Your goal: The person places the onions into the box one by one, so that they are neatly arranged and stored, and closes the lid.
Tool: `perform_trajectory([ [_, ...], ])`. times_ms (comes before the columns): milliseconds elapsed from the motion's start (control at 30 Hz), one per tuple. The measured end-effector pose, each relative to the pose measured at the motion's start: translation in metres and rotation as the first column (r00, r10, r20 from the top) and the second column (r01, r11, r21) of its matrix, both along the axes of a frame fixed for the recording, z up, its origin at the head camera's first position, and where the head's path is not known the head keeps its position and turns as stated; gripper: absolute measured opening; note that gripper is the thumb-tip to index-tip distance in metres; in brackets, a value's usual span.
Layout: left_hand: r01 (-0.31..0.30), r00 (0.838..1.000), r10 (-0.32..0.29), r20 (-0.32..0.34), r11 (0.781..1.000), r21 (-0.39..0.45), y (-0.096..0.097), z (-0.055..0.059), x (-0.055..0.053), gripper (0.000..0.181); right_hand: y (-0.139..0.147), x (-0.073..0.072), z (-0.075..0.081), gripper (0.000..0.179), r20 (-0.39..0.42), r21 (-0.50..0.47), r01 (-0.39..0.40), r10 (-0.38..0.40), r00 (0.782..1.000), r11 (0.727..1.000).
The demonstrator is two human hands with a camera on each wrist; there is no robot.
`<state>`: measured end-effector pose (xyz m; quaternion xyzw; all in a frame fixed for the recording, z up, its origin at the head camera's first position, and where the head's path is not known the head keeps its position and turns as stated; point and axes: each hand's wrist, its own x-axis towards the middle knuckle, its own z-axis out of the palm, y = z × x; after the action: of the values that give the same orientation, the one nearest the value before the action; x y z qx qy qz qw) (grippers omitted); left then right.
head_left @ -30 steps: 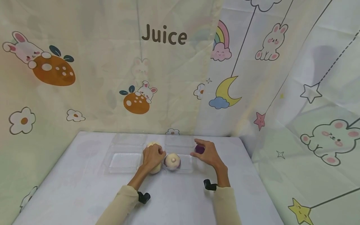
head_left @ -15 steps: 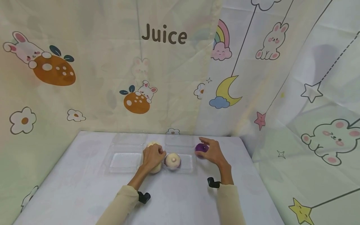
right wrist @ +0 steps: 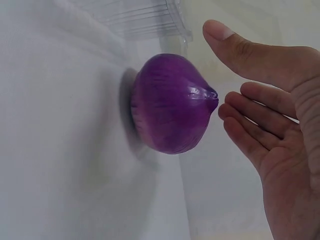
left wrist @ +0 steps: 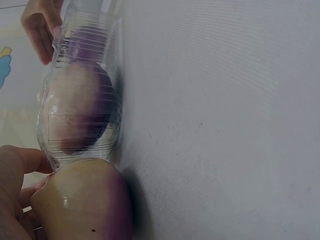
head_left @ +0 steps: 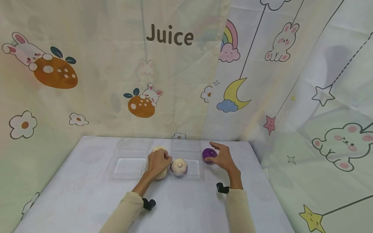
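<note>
On the white table (head_left: 186, 207), toward its right side, a purple onion (head_left: 206, 155) is resting on its broad base with its pointed tip upward, standing just beside the right end of a clear container (head_left: 193, 166). The right hand (head_left: 222, 157) is hovering next to the onion, its thumb and fingers spreading wide; the right wrist view is showing a gap between them and the onion's tip, so the hand is holding nothing. The left hand (head_left: 158, 162) is keeping a narrow pinch, its thumb and finger meeting at the container's left edge. Inside that container, near this same edge, a pale turnip (head_left: 178, 166) with a purple base is sitting. Under the left hand a pale vegetable (head_left: 161, 175) is lying between this container and a second container (head_left: 130, 168); paler surface is showing beyond the knuckles, but whether it is belonging to another piece I cannot tell. Both containers' lids are leaning back, away from the person.
</note>
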<state>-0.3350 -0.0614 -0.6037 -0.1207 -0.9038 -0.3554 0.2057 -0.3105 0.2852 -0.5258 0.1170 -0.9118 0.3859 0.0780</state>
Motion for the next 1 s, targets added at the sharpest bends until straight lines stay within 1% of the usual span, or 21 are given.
perform_trajectory([
  [67, -0.008, 1.0, 0.008, -0.002, 1.0, -0.007, 0.0, -0.005, -0.004, 0.024, 0.001, -0.001, -0.001, 0.09, 0.001, 0.002, 0.006, -0.006, 1.0, 1.0],
  [100, -0.009, 1.0, 0.009, 0.003, 1.0, -0.005, 0.0, -0.002, -0.002, 0.025, 0.002, -0.002, -0.002, 0.09, 0.002, 0.003, 0.008, -0.008, 1.0, 1.0],
  [167, -0.003, 1.0, 0.003, 0.009, 1.0, 0.002, 0.0, 0.009, 0.004, 0.026, 0.003, -0.002, -0.002, 0.091, 0.004, 0.002, 0.009, -0.009, 1.0, 1.0],
  [200, -0.002, 1.0, 0.002, 0.01, 1.0, 0.006, 0.001, 0.016, 0.009, 0.026, 0.003, -0.003, -0.003, 0.091, 0.007, 0.0, 0.007, -0.007, 1.0, 1.0],
  [267, 0.003, 1.0, -0.003, 0.014, 1.0, 0.008, 0.002, 0.022, 0.014, 0.026, 0.004, -0.002, -0.003, 0.092, 0.016, -0.01, 0.006, -0.006, 1.0, 1.0],
  [367, 0.009, 1.0, -0.009, 0.0, 1.0, 0.006, 0.002, 0.026, 0.016, 0.026, 0.006, -0.002, -0.004, 0.093, 0.032, -0.022, 0.007, -0.007, 0.999, 1.0],
  [400, 0.013, 1.0, -0.013, -0.001, 1.0, 0.011, 0.002, 0.029, 0.018, 0.026, 0.006, -0.002, -0.005, 0.093, 0.033, -0.023, 0.009, -0.009, 0.999, 1.0],
  [433, 0.016, 1.0, -0.016, -0.014, 1.0, 0.009, 0.001, 0.023, 0.014, 0.026, 0.007, -0.003, -0.006, 0.093, 0.032, -0.019, 0.01, -0.009, 0.999, 1.0],
  [600, 0.006, 1.0, -0.006, -0.008, 1.0, 0.0, 0.001, 0.024, 0.016, 0.026, 0.01, -0.006, -0.011, 0.094, 0.035, 0.01, 0.005, -0.005, 0.999, 1.0],
  [633, 0.003, 1.0, -0.003, -0.002, 1.0, -0.002, 0.001, 0.025, 0.017, 0.026, 0.011, -0.007, -0.012, 0.094, 0.039, 0.012, 0.003, -0.004, 0.999, 1.0],
  [667, -0.002, 1.0, 0.002, 0.015, 1.0, -0.003, 0.002, 0.032, 0.021, 0.026, 0.011, -0.007, -0.012, 0.094, 0.042, 0.014, -0.001, 0.0, 0.999, 1.0],
  [733, -0.008, 0.999, 0.008, 0.031, 1.0, -0.015, 0.003, 0.033, 0.022, 0.026, 0.011, -0.008, -0.014, 0.095, 0.043, 0.02, -0.006, 0.005, 0.999, 1.0],
  [767, -0.008, 0.999, 0.009, 0.052, 1.0, -0.017, 0.004, 0.04, 0.025, 0.026, 0.011, -0.008, -0.014, 0.094, 0.044, 0.02, -0.007, 0.006, 0.999, 1.0],
  [800, -0.008, 0.997, 0.009, 0.071, 1.0, -0.018, 0.004, 0.044, 0.027, 0.027, 0.012, -0.008, -0.015, 0.094, 0.043, 0.021, -0.008, 0.007, 0.999, 1.0],
  [933, -0.018, 0.993, 0.024, 0.118, 0.998, -0.055, 0.006, 0.048, 0.029, 0.028, 0.012, -0.008, -0.017, 0.093, 0.048, 0.023, -0.007, 0.006, 0.999, 1.0],
  [1000, -0.024, 0.991, 0.032, 0.129, 0.998, -0.065, 0.007, 0.049, 0.029, 0.028, 0.013, -0.008, -0.018, 0.093, 0.054, 0.019, -0.007, 0.006, 0.999, 1.0],
])
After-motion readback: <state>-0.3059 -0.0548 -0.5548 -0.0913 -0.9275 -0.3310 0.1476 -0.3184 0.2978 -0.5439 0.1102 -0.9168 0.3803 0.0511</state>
